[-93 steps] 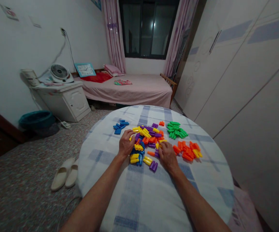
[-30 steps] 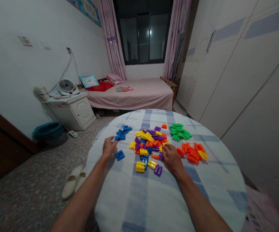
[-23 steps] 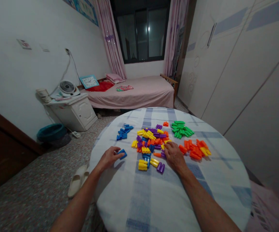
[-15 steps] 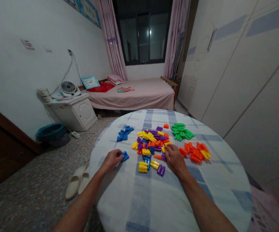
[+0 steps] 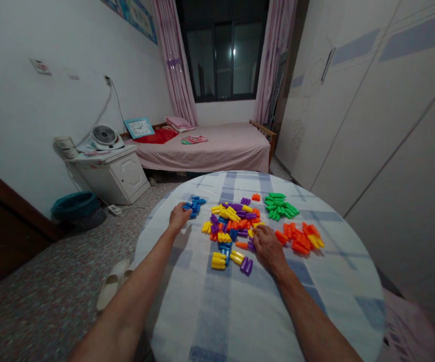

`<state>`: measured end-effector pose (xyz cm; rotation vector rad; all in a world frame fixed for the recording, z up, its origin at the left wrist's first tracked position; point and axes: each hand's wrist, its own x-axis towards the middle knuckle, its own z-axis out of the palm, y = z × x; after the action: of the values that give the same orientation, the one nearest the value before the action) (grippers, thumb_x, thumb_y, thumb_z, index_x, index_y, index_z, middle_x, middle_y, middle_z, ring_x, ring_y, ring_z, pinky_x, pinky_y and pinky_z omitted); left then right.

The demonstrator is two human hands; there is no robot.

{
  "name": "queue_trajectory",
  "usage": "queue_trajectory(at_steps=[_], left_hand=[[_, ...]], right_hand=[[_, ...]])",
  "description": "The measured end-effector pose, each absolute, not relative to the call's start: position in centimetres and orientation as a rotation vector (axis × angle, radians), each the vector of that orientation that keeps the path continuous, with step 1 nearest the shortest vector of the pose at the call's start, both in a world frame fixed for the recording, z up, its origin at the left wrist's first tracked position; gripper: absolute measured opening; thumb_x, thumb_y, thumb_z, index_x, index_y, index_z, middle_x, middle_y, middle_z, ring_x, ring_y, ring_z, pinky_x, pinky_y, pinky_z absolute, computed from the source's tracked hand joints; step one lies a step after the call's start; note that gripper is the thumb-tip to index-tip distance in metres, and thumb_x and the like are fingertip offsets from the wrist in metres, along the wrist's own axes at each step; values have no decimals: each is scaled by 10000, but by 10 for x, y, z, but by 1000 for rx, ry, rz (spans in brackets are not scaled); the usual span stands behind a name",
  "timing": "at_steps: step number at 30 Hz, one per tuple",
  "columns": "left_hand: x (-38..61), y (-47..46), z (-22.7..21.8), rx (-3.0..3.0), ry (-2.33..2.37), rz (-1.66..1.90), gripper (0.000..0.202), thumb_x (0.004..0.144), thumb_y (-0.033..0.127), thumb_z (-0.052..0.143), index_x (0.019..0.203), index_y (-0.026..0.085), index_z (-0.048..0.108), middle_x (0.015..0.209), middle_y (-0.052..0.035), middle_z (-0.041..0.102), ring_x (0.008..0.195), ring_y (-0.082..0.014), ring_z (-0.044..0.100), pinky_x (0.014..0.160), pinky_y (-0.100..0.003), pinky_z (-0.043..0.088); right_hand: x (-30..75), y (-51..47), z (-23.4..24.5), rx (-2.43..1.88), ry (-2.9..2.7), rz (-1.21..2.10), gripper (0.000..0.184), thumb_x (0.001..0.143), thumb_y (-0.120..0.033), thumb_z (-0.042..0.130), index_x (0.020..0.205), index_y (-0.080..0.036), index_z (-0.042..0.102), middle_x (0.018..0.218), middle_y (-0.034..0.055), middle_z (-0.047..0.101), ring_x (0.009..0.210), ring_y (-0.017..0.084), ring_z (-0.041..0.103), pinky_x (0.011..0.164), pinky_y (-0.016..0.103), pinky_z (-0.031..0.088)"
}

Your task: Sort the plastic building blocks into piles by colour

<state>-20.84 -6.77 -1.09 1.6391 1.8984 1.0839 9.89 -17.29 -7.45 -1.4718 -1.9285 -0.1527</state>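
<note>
1. Blue plastic pegs are lying in a small cluster at the upper left of the round worktop, which is wearing a blue-checked white cloth.
2. I am seeing the left hand reaching across the worktop with its fingers together and touching the near edge of that blue cluster; I cannot tell whether they are pinching a peg.
3. The right hand is resting on the cloth at the lower right of the mixed pile, its fingers curled down just beside purple and yellow pegs. I cannot tell whether it is gripping anything.
4. Green pegs are sitting in a group at the upper right of the mixed pile, and orange pegs with a few yellow ones are lying to the right of the right hand.
5. Stacked yellow pegs and a purple pair are lying below the mixed pile, near the middle of the worktop.
6. Beyond the worktop, I am looking at a pink-covered bed under a dark window, with a white bedside cabinet carrying a small fan at the left.
</note>
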Motion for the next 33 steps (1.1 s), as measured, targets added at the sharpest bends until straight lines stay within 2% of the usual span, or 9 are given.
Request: queue_trajectory(at_steps=[3,8,13,18,22,25,29,33], left_hand=[[-194,-84,-15,1790,1858,1050,280,708,193,594,976,134,646,874,-67,670,756,-171,616,685,-272,466],[-167,-128,-26,2077,1611,953,181,760,227,550,885,170,668,851,-34,653,710,-135,593,681,-253,474],[-139,-160,-21,2383,1419,980,163,827,207,483,875,185,637,884,-43,612,820,-147,574,746,-266,465],[-108,-165,-19,2597,1455,822,198,806,252,553,987,195,611,1027,-73,566,980,-202,520,861,-337,433],[-87,-158,-24,2587,1624,689,211,748,286,634,930,187,598,1068,-84,536,1003,-230,495,862,-372,422],[-79,-157,-28,2583,1676,644,203,738,244,635,923,184,578,1044,-76,543,992,-227,495,839,-356,422],[-77,-159,-27,2556,1576,658,145,748,196,606,885,191,560,916,-38,576,905,-192,526,790,-310,425],[-88,-155,-18,2376,1475,906,22,779,190,556,797,195,546,814,-2,583,777,-138,551,715,-254,431]], right_hand=[[98,-174,-73,-1471,-1929,-144,244,903,-218,381,993,-145,596,1041,107,558,1026,209,495,941,363,414],[99,-173,-74,-1474,-1926,-113,237,897,-209,387,984,-149,599,1038,103,558,1028,210,492,940,361,408],[100,-172,-76,-1477,-1926,-93,247,896,-208,383,1014,-148,591,1057,104,551,1037,213,482,944,369,403],[99,-172,-76,-1471,-1913,-83,242,899,-223,383,1013,-157,586,1058,101,546,1036,214,483,941,371,406],[99,-172,-76,-1465,-1910,-96,248,899,-210,375,1010,-154,589,1054,105,550,1033,214,488,944,377,409],[100,-171,-76,-1467,-1920,-103,256,902,-211,368,1006,-153,594,1050,104,558,1029,209,493,947,372,408],[101,-171,-76,-1462,-1913,-107,254,898,-219,370,1010,-168,593,1050,96,565,1023,206,501,926,368,419],[100,-172,-75,-1461,-1913,-99,240,891,-210,381,993,-169,594,1042,96,567,1020,208,502,916,370,422]])
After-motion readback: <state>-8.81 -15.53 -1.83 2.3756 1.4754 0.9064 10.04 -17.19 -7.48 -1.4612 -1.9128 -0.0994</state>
